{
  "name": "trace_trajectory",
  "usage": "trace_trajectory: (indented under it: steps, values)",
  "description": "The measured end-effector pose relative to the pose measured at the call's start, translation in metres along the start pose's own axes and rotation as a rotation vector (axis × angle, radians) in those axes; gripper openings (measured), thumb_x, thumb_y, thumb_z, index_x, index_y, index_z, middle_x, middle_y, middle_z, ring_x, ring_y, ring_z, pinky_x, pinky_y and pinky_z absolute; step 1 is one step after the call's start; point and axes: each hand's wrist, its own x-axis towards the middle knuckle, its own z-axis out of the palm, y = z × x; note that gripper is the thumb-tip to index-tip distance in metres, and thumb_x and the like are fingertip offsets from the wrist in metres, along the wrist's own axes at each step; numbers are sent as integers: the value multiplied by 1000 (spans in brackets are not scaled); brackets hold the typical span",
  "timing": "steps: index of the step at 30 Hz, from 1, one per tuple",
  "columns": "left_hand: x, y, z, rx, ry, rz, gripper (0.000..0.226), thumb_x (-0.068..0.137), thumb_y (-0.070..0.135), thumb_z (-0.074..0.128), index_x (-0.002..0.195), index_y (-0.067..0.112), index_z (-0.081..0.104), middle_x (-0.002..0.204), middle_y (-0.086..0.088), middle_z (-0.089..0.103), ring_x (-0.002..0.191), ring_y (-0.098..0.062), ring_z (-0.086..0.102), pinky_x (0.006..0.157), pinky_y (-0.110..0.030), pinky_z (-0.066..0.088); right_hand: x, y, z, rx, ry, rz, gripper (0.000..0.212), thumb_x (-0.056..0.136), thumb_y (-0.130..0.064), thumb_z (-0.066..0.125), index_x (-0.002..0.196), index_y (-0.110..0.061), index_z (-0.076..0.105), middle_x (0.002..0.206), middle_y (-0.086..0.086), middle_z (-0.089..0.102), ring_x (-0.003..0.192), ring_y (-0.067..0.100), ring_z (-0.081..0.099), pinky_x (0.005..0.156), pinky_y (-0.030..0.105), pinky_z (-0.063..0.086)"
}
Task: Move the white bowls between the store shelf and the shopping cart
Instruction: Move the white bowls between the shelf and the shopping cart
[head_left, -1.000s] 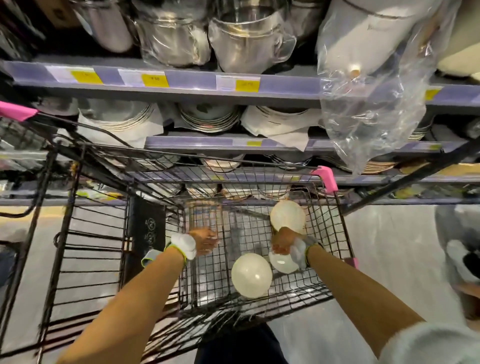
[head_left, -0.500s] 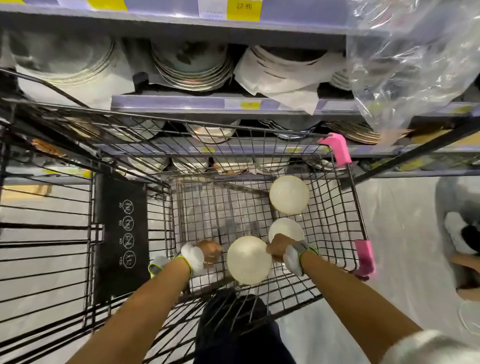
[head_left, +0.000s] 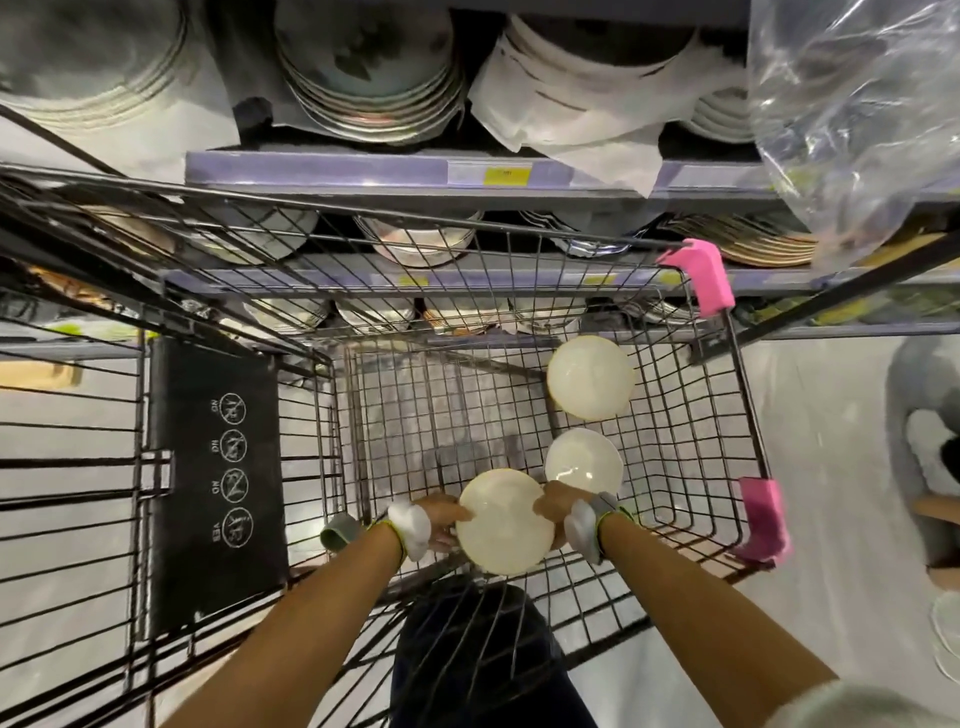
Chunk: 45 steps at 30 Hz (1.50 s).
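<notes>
Three white bowls are in the wire shopping cart (head_left: 691, 467). The nearest white bowl (head_left: 506, 522) is held between both hands: my left hand (head_left: 441, 522) grips its left rim and my right hand (head_left: 556, 506) grips its right rim. A second bowl (head_left: 584, 460) rests on the cart floor just beyond my right hand. The third bowl (head_left: 590, 378) lies farther back, near the cart's far right corner. The store shelf (head_left: 467, 174) stands right behind the cart.
Stacks of plates and bowls (head_left: 363, 78) fill the shelf levels, some wrapped in paper. A clear plastic bag (head_left: 857, 114) hangs at the upper right. The cart's black child-seat flap (head_left: 218, 478) is on the left. Someone's slippered foot (head_left: 930, 457) stands on the floor at the right.
My right hand left the middle bowl and went to the nearest bowl's right rim. My left hand closed in on its left rim. The camera tilted lower over the cart.
</notes>
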Motion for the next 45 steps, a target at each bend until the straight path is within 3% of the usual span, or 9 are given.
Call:
trace_trajectory:
  steps: [6,10,13,19,25,29,33,37,45]
  values:
    - [10,-2,7,105,5,7,41,97,10,50,135,-3,43,99,-17,63,75,-25,65,78,-42,56,-14,-7,8,-58,-16,16,48,86,-15,51,134,-11,50,126,11,54,114,29,48,103,35,37]
    - [-3,9,11,248,36,19,34,98,8,47,129,-5,48,91,-16,63,108,-43,60,92,-46,47,-23,-12,8,-354,30,-15,45,95,-14,43,136,2,43,143,21,44,125,31,46,101,33,38]
    - [-7,12,11,298,40,40,32,98,11,47,125,-5,51,106,-24,66,95,-33,62,101,-51,45,-26,-12,9,-539,48,-72,40,96,-15,43,133,-1,46,139,19,48,125,32,48,105,36,38]
    - [-42,15,9,195,5,28,23,98,13,48,121,7,50,57,5,71,52,-9,69,57,-27,60,-44,-21,7,-655,21,-99,43,93,-20,54,131,-2,53,136,16,54,127,32,51,107,37,42]
    - [-84,26,9,19,-38,75,17,95,22,55,104,8,59,76,-6,72,73,-24,65,71,-36,57,-93,-32,-7,-469,-103,-39,40,93,-22,56,130,-6,55,128,20,59,119,36,56,103,47,44]
    - [-112,38,12,-245,-137,32,24,98,29,48,108,9,56,92,-8,73,85,-25,68,74,-39,56,-124,-40,-18,-186,-371,50,24,92,-17,60,109,0,55,94,24,68,76,38,70,63,46,60]
    - [-148,56,10,-342,-214,85,53,90,46,54,131,15,42,114,-13,64,104,-31,61,91,-47,48,-156,-50,-24,-142,-402,-52,56,89,-31,64,131,1,46,94,17,70,80,26,71,81,40,59]
    - [-182,81,6,-279,-188,165,117,27,61,87,128,17,48,115,-12,65,99,-29,64,75,-41,59,-182,-67,-28,-6,-473,-124,67,90,-33,62,141,2,35,123,24,62,109,34,65,93,45,53]
    - [-234,115,3,-188,-128,169,109,44,77,70,130,12,54,131,-25,56,117,-43,58,99,-51,48,-229,-87,-36,236,-452,-255,64,86,-35,68,138,-9,42,137,26,50,112,48,58,97,61,44]
